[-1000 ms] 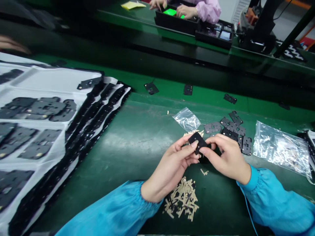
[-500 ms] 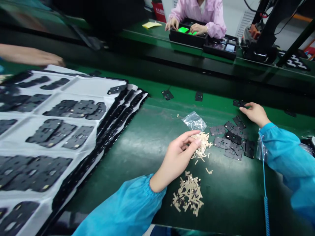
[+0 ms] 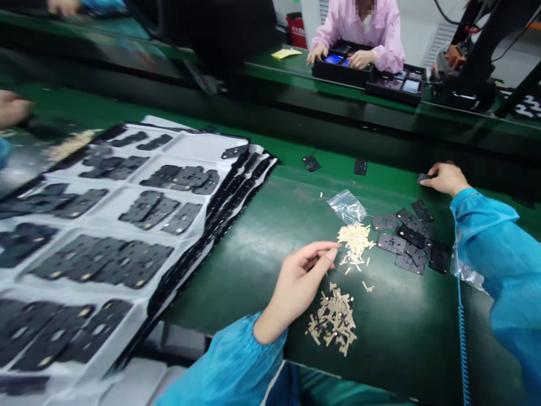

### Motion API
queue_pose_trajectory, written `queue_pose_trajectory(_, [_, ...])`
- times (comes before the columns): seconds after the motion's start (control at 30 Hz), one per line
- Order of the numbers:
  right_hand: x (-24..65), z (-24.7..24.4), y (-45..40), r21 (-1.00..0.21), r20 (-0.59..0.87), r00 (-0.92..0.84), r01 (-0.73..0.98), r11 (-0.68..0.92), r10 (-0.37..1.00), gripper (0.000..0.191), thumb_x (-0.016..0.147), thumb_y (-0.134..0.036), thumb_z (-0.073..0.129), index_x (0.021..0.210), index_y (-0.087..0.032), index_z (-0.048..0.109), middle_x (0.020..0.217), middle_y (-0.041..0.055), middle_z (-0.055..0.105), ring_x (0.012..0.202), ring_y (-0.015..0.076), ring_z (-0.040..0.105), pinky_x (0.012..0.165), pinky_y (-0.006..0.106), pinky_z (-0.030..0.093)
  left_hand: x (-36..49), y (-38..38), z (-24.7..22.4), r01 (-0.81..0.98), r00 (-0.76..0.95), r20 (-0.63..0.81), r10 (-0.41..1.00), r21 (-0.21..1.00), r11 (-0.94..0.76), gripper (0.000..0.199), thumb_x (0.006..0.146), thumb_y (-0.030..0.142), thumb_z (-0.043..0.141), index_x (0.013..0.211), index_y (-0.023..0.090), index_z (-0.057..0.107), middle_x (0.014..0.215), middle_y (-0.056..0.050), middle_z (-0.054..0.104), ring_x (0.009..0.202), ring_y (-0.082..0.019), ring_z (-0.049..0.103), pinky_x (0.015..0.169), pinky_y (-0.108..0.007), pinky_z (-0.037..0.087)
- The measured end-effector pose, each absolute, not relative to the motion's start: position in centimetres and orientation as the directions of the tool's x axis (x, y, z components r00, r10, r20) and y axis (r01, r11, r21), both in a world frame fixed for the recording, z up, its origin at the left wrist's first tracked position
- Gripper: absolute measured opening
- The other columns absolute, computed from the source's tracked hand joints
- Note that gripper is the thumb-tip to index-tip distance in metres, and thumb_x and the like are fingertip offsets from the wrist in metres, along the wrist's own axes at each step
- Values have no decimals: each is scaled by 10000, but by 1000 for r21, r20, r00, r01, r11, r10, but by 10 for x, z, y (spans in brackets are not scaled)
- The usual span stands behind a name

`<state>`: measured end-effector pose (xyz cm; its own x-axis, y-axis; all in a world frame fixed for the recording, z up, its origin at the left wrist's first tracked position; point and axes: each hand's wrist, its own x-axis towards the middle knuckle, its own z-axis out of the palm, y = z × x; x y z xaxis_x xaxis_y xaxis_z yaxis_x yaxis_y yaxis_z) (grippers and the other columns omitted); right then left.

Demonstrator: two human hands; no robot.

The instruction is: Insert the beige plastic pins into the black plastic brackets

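Note:
My left hand (image 3: 302,279) hovers beside a pile of small cream strips (image 3: 356,239), thumb and index finger nearly together; whatever may be between them is too small to make out. A second pile of darker tan strips (image 3: 333,321) lies just below it. At the right, my right hand (image 3: 447,177) pinches a flat black part (image 3: 424,178) on the green belt. Below that hand, several black plates (image 3: 391,243) overlap on the green table (image 3: 253,248). A clear plastic bag (image 3: 347,207) lies behind the cream strips.
Stacked white trays (image 3: 122,211) of black plates fill the left. Two black parts (image 3: 311,163) (image 3: 360,166) lie on the belt. A coiled blue cord (image 3: 462,349) hangs from my right wrist. A person in pink (image 3: 391,34) works opposite; another person's hand (image 3: 13,108) is far left.
The view has shifted left. My left hand has drawn back from the cream strips, its thumb and index finger closer. My right hand still holds a black part on the belt.

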<state>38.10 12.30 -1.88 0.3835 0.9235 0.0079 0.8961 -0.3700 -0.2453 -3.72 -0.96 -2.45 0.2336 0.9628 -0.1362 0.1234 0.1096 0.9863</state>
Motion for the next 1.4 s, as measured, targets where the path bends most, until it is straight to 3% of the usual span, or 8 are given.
queue_pose_trajectory(0.17, [344,-16,95,-461,-191,202,846,-269,961,228,850,-381,766,917,-167,725,848,78,760,731,193,691,696,308,535,-60,-24,-29,277,184,-96,978,960,42,160,893,289,733,1014,216,810,780,-23,709,679,-162,613,667,-278,481])
queue_pose_trajectory(0.27, [314,-17,61,-552,-313,19,810,-198,949,243,818,-424,793,858,-189,748,805,57,760,714,208,683,684,331,533,-71,-31,-30,383,296,-24,955,919,-96,154,902,285,738,1032,243,808,836,-36,721,782,-206,634,780,-334,493])
queue_pose_trajectory(0.43, [258,-9,-2,-331,216,-149,919,216,965,257,817,-404,810,998,-227,765,1024,116,716,951,324,618,818,466,472,-76,-38,-28,481,574,15,819,803,-351,222,939,331,716,1148,286,774,1039,-70,736,1014,-277,613,926,-422,441])
queue_pose_trajectory(0.53, [214,-10,-39,-461,146,-407,779,426,902,108,921,-346,731,952,-243,738,931,68,713,875,271,599,794,430,443,-72,-42,-30,501,645,25,764,741,-448,231,942,395,717,1147,302,772,1072,-72,718,1056,-288,583,913,-417,417])
queue_pose_trajectory(0.77, [159,-22,-72,-531,-71,-488,757,382,870,56,918,-232,735,922,-207,686,900,39,676,902,251,551,764,383,369,-66,-48,-40,514,634,46,772,721,-465,132,928,366,743,1014,286,803,1027,-62,717,1028,-280,559,860,-393,379])
queue_pose_trajectory(1.0, [169,-21,-67,-661,-42,-466,677,325,884,82,909,-203,718,848,-221,666,793,-4,655,840,219,549,773,364,372,-61,-45,-28,522,615,-13,788,756,-395,160,934,369,715,1046,280,786,1020,-65,723,1038,-288,560,885,-403,388])
queue_pose_trajectory(1.23, [165,-30,-64,-586,-23,-502,707,395,865,41,920,-235,723,914,-228,684,900,30,682,898,244,542,767,377,361,-63,-46,-32,527,522,31,852,774,-351,156,970,284,642,1058,274,771,994,-66,733,1005,-286,589,905,-432,412])
queue_pose_trajectory(1.4, [165,-28,-62,-722,-9,-452,620,307,892,100,884,-164,710,814,-226,673,825,1,673,847,211,558,793,369,402,-62,-47,-27,476,459,53,887,828,-296,134,960,280,659,1028,260,773,963,-63,749,964,-275,617,899,-430,439])
